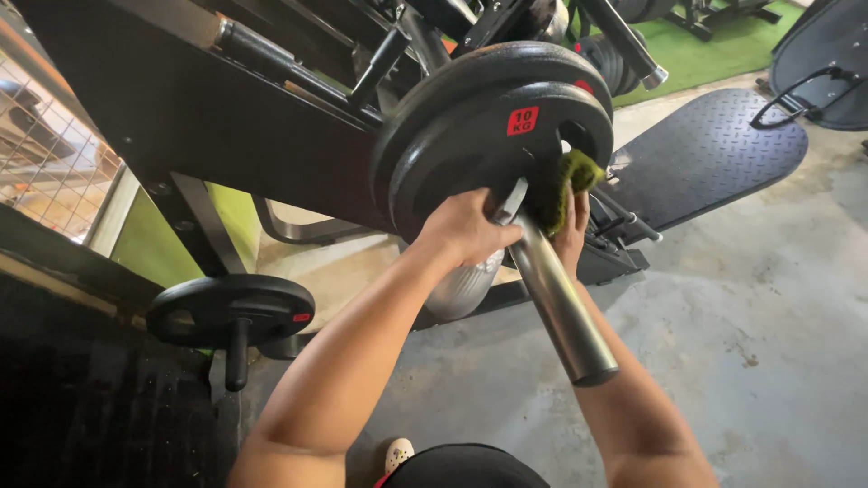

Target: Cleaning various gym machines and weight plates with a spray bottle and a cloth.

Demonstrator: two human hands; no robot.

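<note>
- Left hand (466, 226) is curled against the lower edge of the front weight plate (493, 149), fingers wrapped onto it right where the steel sleeve (561, 303) comes out.
- Right hand (571, 230) sits just right of the sleeve, closed on a green cloth (568, 185) pressed against the plate face.
- The plate hangs on the black machine (181, 99), centre of the scene, with a second plate touching behind it.
- A smaller plate (231, 307) sits on a peg, near left.
- Black textured footplate (705, 154) far right, on the concrete floor (768, 343).
</note>
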